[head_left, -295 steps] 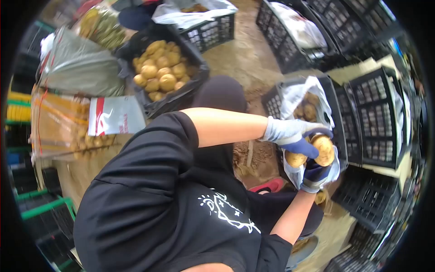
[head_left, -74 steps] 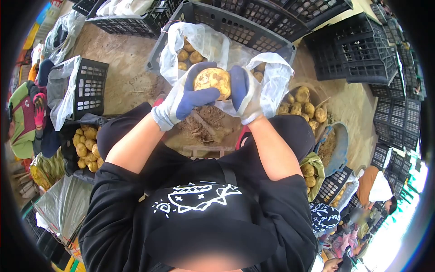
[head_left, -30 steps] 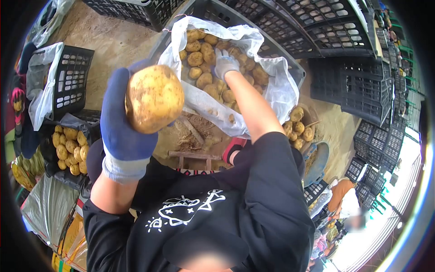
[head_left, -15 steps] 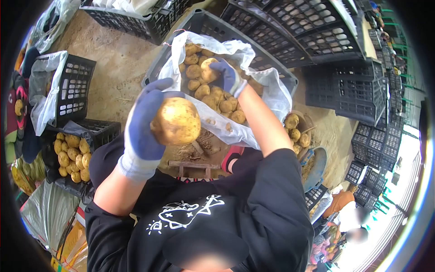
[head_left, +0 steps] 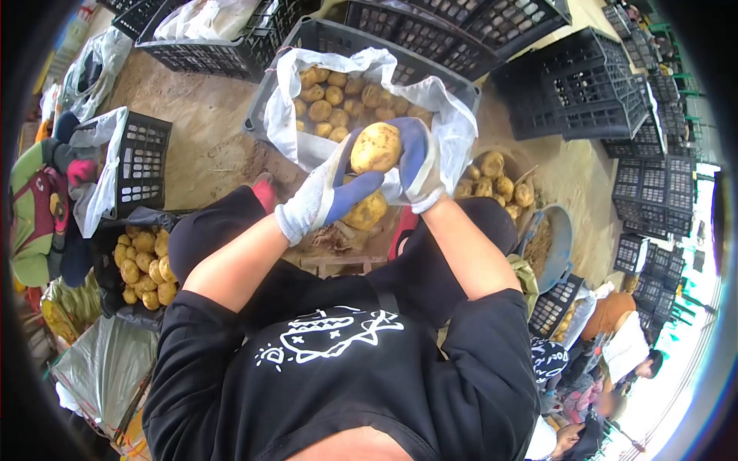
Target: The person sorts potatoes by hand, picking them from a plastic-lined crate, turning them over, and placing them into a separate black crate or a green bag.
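My left hand (head_left: 327, 190), in a blue and white glove, is closed around potatoes in front of my body. My right hand (head_left: 419, 160), gloved the same way, is curled against the far right side of the upper potato (head_left: 375, 147). Both hands touch this potato. A second potato (head_left: 364, 213) shows below my left fingers; how it is held is partly hidden. Beyond the hands, a black crate (head_left: 254, 115) lined with a white bag (head_left: 453, 127) contains several potatoes (head_left: 334, 95).
Potatoes (head_left: 503, 187) lie right of my knee near a blue basin (head_left: 555, 246). A crate of potatoes (head_left: 142, 265) stands at left, below a bag-lined crate (head_left: 142, 165). More crates (head_left: 573, 84) stand at upper right. Other people are at far left and lower right.
My right hand has come back from the lined crate with a potato and met my left hand. My left hand has moved right and away from the camera. The view has shifted.
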`<state>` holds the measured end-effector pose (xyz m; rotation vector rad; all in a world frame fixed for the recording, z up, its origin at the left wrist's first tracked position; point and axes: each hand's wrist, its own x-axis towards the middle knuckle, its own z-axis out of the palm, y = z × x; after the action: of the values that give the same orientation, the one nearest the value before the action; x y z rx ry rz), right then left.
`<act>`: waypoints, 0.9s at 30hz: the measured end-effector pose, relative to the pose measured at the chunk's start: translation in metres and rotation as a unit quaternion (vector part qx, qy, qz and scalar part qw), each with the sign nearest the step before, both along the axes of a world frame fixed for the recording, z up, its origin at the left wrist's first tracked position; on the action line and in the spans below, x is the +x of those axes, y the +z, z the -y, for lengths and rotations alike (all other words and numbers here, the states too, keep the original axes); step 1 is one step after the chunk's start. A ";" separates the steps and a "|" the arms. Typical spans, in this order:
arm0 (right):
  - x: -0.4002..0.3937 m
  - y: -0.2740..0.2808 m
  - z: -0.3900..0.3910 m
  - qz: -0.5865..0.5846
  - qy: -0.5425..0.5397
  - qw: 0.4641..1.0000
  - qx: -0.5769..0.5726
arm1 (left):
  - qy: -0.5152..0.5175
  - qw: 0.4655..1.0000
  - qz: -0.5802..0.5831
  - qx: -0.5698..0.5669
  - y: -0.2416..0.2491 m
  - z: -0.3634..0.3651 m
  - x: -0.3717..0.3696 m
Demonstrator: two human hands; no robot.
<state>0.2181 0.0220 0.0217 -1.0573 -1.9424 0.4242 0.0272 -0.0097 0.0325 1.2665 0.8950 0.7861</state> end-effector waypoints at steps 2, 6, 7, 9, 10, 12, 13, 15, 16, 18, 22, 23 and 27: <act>0.007 -0.011 0.004 0.021 -0.026 0.999 0.013 | -0.031 0.997 -0.064 0.037 0.000 -0.001 -0.002; 0.009 -0.027 -0.001 -0.111 0.038 0.966 -0.230 | 0.021 0.958 -0.260 0.119 0.004 -0.007 -0.006; 0.006 -0.024 0.000 -0.131 0.045 0.947 -0.291 | 0.037 0.946 -0.282 0.156 0.008 -0.010 -0.007; -0.008 0.003 -0.003 -0.265 -0.013 0.844 -0.467 | 0.046 0.943 -0.279 0.174 -0.001 -0.015 -0.010; -0.005 -0.005 -0.004 -0.267 -0.013 0.841 -0.470 | 0.054 0.940 -0.274 0.195 -0.005 -0.018 -0.011; -0.001 -0.019 -0.009 -0.079 0.065 0.985 -0.135 | 0.021 0.984 -0.147 0.099 0.004 -0.024 -0.005; 0.000 -0.023 -0.008 -0.108 0.042 0.980 -0.162 | 0.017 0.992 -0.109 0.058 0.005 -0.025 -0.001; 0.000 -0.019 -0.005 -0.108 0.016 0.980 -0.168 | 0.019 0.997 -0.074 0.009 0.011 -0.025 0.003; 0.001 -0.018 -0.004 -0.106 -0.011 0.979 -0.173 | 0.018 0.997 -0.074 0.006 0.009 -0.026 0.003; 0.004 -0.025 -0.006 -0.114 -0.002 0.977 -0.181 | 0.033 0.993 -0.096 0.055 0.007 -0.026 0.003; -0.005 0.013 0.000 -0.201 -0.049 0.879 -0.430 | 0.063 0.950 -0.239 0.192 -0.006 -0.026 0.000; -0.006 0.004 0.002 -0.145 -0.039 0.921 -0.358 | 0.065 0.942 -0.245 0.221 -0.008 -0.027 0.000; -0.008 -0.005 0.007 -0.108 -0.023 0.949 -0.296 | 0.030 0.944 -0.282 0.166 0.002 -0.020 0.003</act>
<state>0.2104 0.0153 0.0169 -1.3565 -1.6222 1.0968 0.0299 0.0099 0.0344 1.8216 1.2987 0.6433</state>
